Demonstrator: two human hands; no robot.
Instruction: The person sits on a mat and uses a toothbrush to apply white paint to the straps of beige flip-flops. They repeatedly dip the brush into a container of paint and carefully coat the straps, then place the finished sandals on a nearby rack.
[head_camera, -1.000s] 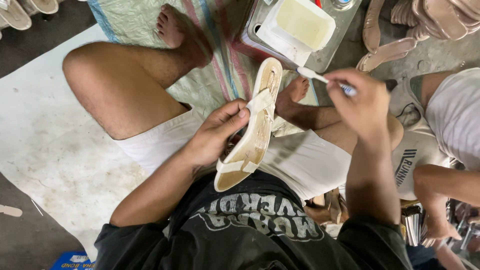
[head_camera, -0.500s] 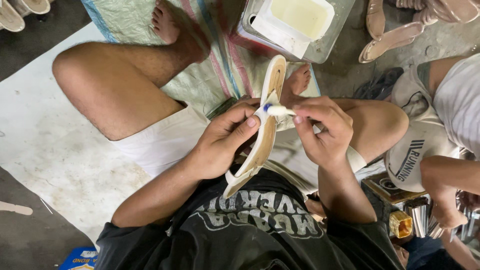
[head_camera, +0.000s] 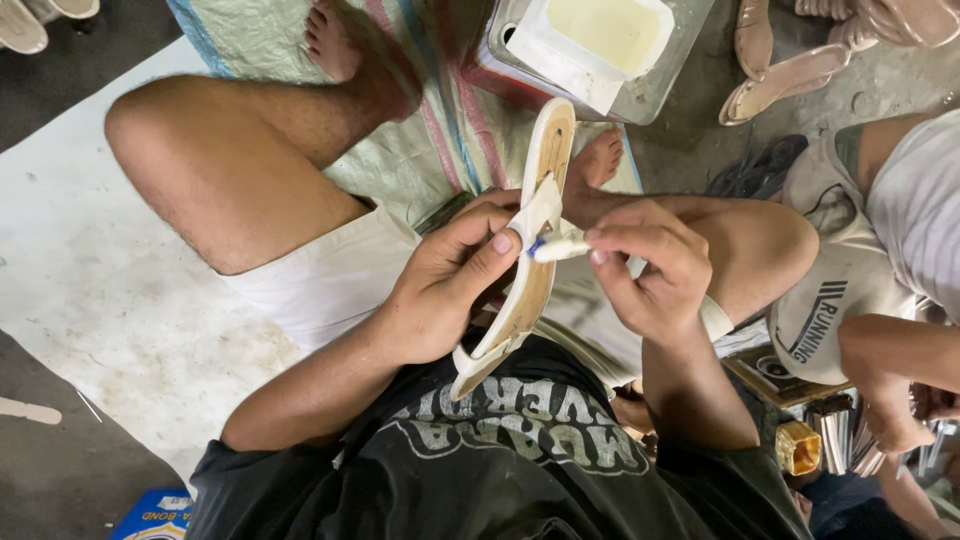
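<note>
My left hand (head_camera: 445, 285) grips a cream sandal (head_camera: 533, 180) by its side, thumb pressed near the strap, the sole tilted with its toe pointing away from me. My right hand (head_camera: 655, 270) pinches a small white brush with a blue tip (head_camera: 557, 249), and the tip touches the sandal's strap at mid-length. I sit cross-legged in white shorts and a black shirt, the sandal's heel resting above my lap.
A metal container holding a white tub of pale glue (head_camera: 600, 40) stands on the striped woven mat (head_camera: 440, 130) ahead. More sandals (head_camera: 790, 75) lie top right. Another person's leg and arm (head_camera: 890, 250) sit at the right, beside small tins (head_camera: 800, 445).
My right hand came back from the glue tub with the brush and brought its tip onto the sandal's strap. My left hand kept holding the sandal, turning it slightly more upright.
</note>
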